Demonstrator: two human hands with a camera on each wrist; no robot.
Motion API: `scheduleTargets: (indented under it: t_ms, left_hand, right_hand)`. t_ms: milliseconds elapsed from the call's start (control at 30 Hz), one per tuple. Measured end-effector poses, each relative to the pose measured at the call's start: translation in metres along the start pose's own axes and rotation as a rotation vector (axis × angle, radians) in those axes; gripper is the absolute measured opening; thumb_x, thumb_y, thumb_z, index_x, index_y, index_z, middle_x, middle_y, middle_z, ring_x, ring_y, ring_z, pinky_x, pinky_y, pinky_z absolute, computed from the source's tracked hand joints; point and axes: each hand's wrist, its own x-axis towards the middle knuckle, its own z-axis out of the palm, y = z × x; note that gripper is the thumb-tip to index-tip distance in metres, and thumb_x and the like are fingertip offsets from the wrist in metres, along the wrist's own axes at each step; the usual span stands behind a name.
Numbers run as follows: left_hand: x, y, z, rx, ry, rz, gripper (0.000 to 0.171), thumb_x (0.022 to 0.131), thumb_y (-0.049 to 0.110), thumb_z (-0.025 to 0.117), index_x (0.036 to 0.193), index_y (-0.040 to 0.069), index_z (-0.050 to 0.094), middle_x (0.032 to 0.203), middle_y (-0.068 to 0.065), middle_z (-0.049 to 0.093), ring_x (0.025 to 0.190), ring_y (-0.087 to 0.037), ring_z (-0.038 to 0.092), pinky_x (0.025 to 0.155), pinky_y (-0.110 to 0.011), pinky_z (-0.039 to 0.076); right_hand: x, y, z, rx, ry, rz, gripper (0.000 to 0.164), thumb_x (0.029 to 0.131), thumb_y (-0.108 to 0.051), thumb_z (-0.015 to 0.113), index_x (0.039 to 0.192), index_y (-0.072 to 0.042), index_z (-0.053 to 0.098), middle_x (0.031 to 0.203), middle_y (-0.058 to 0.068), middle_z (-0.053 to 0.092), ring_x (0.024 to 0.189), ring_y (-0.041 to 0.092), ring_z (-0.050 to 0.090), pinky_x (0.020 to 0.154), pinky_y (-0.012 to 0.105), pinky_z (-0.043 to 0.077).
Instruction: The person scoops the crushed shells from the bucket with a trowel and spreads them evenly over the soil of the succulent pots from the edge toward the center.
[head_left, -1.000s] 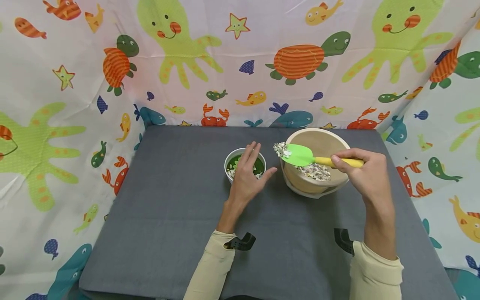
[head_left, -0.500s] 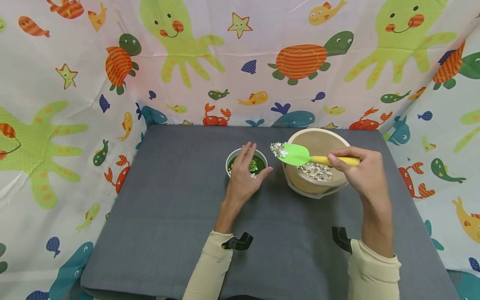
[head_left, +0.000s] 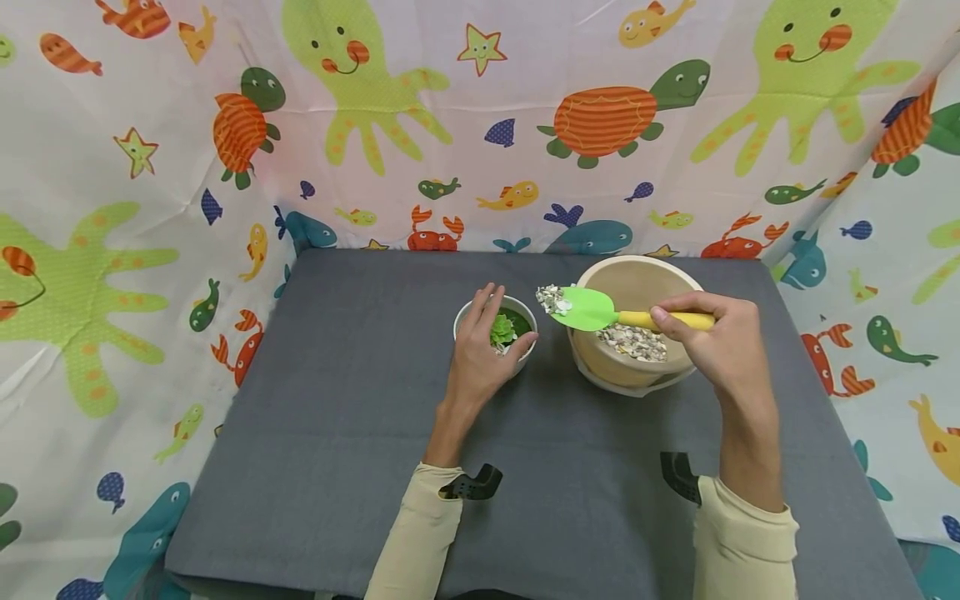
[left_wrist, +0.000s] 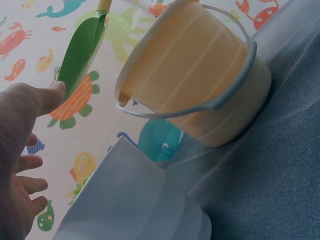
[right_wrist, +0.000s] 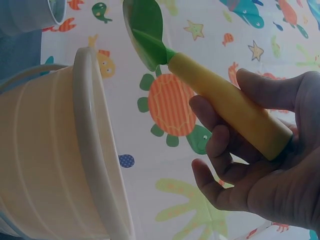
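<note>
My right hand (head_left: 716,337) grips the yellow handle of a small garden trowel (head_left: 588,309). Pale pebble-like bits (head_left: 552,299) lie at the tip of its green blade, which reaches past the left rim of the beige bucket (head_left: 633,275). Left of the bucket stands a small white pot (head_left: 531,319), with a green leafy plant (head_left: 502,331) and some pale bits inside. Over the pot's left and near side is my left hand (head_left: 480,354), fingers extended and thumb apart; it hides part of the pot. In the left wrist view those fingers appear above the pot (left_wrist: 135,195), holding nothing.
More pale bits (head_left: 633,341) fill the bottom of the bucket, whose handle (left_wrist: 210,105) hangs down its side. Both containers stand on a table with a grey cloth (head_left: 337,400). A sea-animal printed curtain (head_left: 420,75) surrounds the table at the back and sides.
The trowel and its load have shifted slightly left, towards the pot. My left hand has moved slightly left, so more of the green plant shows. The view has shifted a little.
</note>
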Motion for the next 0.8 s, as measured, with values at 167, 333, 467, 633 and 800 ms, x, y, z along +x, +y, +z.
scheduleTargets:
  t_ms: [167,333,467,633,800]
  left_hand:
    - [-0.001,-0.003,-0.002,-0.012,-0.004,-0.019,0.08,0.089,0.037,0.083,0.155,0.006,0.05,0.162,-0.017,0.047,0.152,-0.038,0.043,0.121,-0.056,0.043]
    - [-0.002,-0.006,-0.004,-0.011,-0.001,-0.022,0.079,0.09,0.037,0.083,0.155,0.007,0.05,0.162,-0.017,0.047,0.151,-0.037,0.045,0.12,-0.056,0.044]
    - [-0.003,-0.008,-0.007,-0.013,0.003,-0.024,0.079,0.09,0.037,0.083,0.156,0.006,0.049,0.163,-0.017,0.046,0.153,-0.038,0.043,0.121,-0.057,0.042]
    - [-0.005,-0.011,-0.009,-0.017,-0.002,-0.037,0.079,0.091,0.037,0.082,0.156,0.007,0.049,0.163,-0.016,0.045,0.155,-0.037,0.04,0.124,-0.056,0.039]
    - [-0.008,-0.014,-0.01,-0.017,-0.001,-0.045,0.079,0.091,0.039,0.081,0.156,0.007,0.049,0.163,-0.017,0.046,0.155,-0.037,0.041,0.123,-0.057,0.04]
  right_hand:
    - [0.001,0.0,0.002,0.003,-0.013,0.007,0.024,0.096,-0.013,0.075,0.11,0.006,0.079,0.085,-0.032,0.063,0.092,0.01,0.055,0.068,0.01,0.05]
    - [0.001,-0.002,0.006,0.009,-0.028,0.006,0.024,0.096,-0.014,0.076,0.109,0.005,0.079,0.084,-0.032,0.063,0.092,0.011,0.056,0.068,0.011,0.051]
    - [0.002,-0.004,0.009,0.0,-0.037,-0.001,0.024,0.095,-0.015,0.077,0.108,0.005,0.08,0.084,-0.032,0.062,0.091,0.012,0.056,0.067,0.012,0.05]
    - [0.002,-0.005,0.013,0.003,-0.045,-0.009,0.023,0.095,-0.015,0.077,0.108,0.005,0.079,0.084,-0.031,0.062,0.092,0.014,0.055,0.067,0.012,0.051]
    - [0.003,-0.007,0.017,0.009,-0.058,-0.009,0.023,0.095,-0.015,0.077,0.108,0.004,0.079,0.089,-0.015,0.069,0.091,0.016,0.056,0.066,0.013,0.052]
